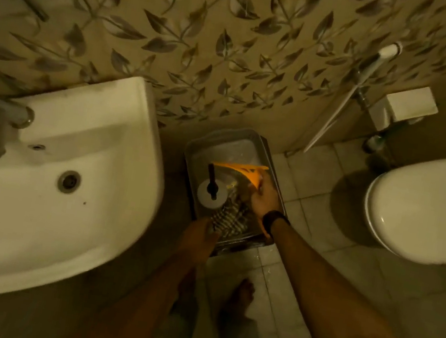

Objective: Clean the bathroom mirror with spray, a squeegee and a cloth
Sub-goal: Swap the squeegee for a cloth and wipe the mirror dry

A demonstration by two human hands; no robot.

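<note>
The orange squeegee [248, 171] is gripped by the right hand [265, 198] inside a grey tray [199, 147] on the tiled floor [319, 258]. The striped cloth [229, 218] is pinched by the left hand [200, 234]. The tray is flanked by a washbasin [68, 202] and toilet [427, 209].

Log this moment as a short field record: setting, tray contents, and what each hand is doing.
setting: bathroom floor, between sink and toilet
container: metal tray on the floor by the leaf-patterned wall
tray contents: orange squeegee, spray bottle seen from above, striped cloth
right hand: on the squeegee handle, watch on wrist
left hand: at the cloth's near edge; grip blurred
mirror: not in view
</note>
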